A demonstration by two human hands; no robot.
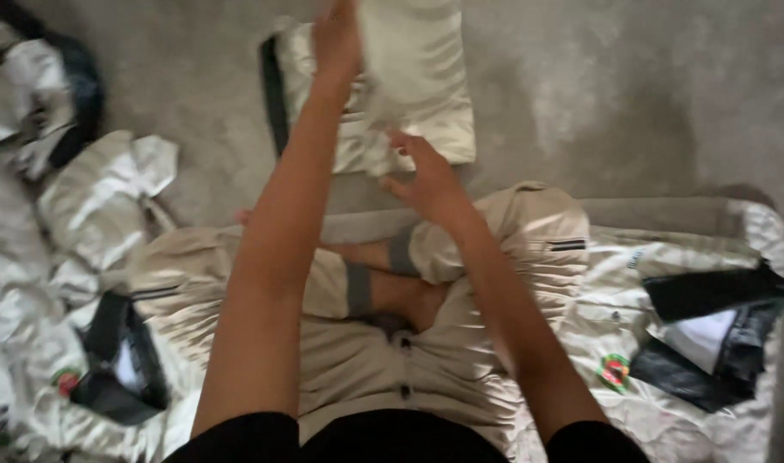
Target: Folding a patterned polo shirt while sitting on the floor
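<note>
nearby, left hand [336, 34] grips folded shirt [426, 77], right hand [426, 176] open; loose garments [100, 193] around.

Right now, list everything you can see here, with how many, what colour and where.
Folded garment stack: one, shiny cream with a dark edge, on the floor ahead of the knees.
Jacket at the right: one, cream with black collar and a round red-and-green badge, spread on the floor.
Jacket at the left: one, cream with black lining, near the left knee.
Crumpled garments: several, cream and black, far left; exact count unclear.
Carpet: grey, under everything.
Trousers: beige, on the crossed legs.
Left hand: on the stack's top piece, grip unclear.
Right hand: open, at the stack's near edge.
</note>
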